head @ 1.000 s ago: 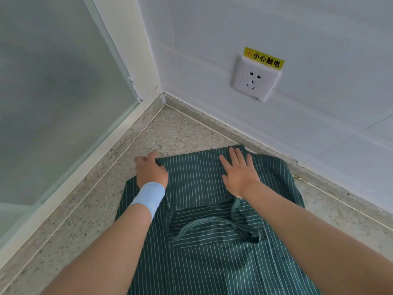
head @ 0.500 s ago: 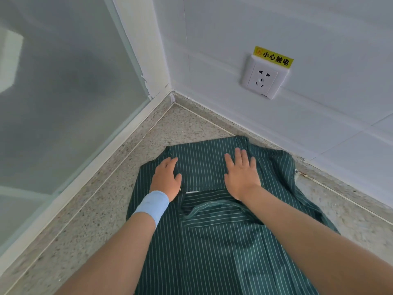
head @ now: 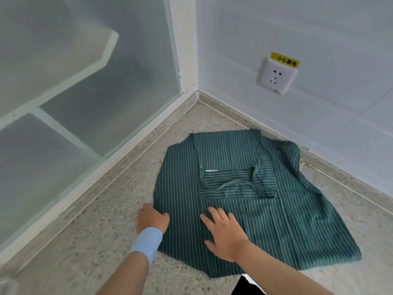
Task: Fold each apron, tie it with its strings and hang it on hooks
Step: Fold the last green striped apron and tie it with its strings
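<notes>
Head view: the green striped apron (head: 234,167) lies flat on the speckled bench (head: 106,231) in the corner, its sides turned in and a strap (head: 244,185) loose across the middle. The right hand (head: 225,235) presses it, fingers spread and released. The left hand (head: 152,220) sits at the left edge, fingers hidden: gripping or not, I can't tell. Early days, I'd say: folding unfinished, nothing tied, no hooks in sight.
</notes>
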A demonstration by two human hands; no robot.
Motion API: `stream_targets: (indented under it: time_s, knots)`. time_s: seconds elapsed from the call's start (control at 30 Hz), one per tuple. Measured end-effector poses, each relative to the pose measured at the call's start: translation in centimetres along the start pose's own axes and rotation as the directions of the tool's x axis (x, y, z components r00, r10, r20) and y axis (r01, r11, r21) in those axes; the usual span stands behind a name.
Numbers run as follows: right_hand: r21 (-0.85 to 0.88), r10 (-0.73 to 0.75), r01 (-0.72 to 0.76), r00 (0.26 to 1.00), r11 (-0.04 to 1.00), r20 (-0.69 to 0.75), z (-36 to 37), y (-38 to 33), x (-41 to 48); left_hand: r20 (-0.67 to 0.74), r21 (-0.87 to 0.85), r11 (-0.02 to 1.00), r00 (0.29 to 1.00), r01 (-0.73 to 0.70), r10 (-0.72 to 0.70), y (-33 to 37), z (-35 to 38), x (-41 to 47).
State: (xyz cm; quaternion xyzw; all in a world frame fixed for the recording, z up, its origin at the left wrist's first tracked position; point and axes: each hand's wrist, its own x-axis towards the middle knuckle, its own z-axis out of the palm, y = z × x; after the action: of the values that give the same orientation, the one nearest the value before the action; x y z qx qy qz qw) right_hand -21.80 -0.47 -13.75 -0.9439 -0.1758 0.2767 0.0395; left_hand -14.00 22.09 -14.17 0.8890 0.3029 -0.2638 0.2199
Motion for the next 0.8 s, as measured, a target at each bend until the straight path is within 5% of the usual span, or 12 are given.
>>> stream_targets:
  time_s: [0.13, 0.3, 0.37, 0.5, 0.57, 0.67, 0.8]
  knots:
    - [-0.076, 0.064, -0.060, 0.997, 0.995, 0.052, 0.0, -1.5, -0.5, 0.139, -0.024, 0.998, 0.988, -0.059, 0.062, -1.8, -0.7, -1.1]
    - [-0.059, 0.121, -0.119, 0.992, 0.991, 0.032, 0.4, -3.2, -1.7, 0.133, -0.366, 0.909, 0.955, -0.201, 0.264, -1.9, -2.0, -2.5]
    - [-0.057, 0.143, -0.140, 0.989, 0.988, 0.042, 0.7, -3.7, -2.1, 0.230, -0.416, 0.887, 0.921, -0.199, 0.314, -2.4, -2.9, -3.0]
    - [0.030, 0.181, -0.186, 0.976, 0.982, 0.119, 0.6, -4.4, -2.3, 0.600, -0.203, 0.966, 0.760, -0.158, 0.250, -4.1, -4.5, -3.8]
    - [0.273, 0.197, -0.233, 0.969, 0.933, 0.151, -0.4, -4.5, -2.2, 0.592, -0.219, 0.953, 0.748, -0.209, 0.301, -3.8, -4.9, -4.1]
    - [0.791, 0.299, -0.273, 0.947, 0.547, 0.120, -3.4, -3.7, -2.4, 0.488, -0.404, 0.869, 0.737, -0.284, 0.468, -1.0, -5.8, -6.0]
    - [0.993, 0.374, -0.108, 0.924, 0.044, 0.084, -9.0, -0.6, -3.5, 0.416, -0.376, 0.756, 0.631, -0.537, 0.655, 4.8, -4.8, -9.4]
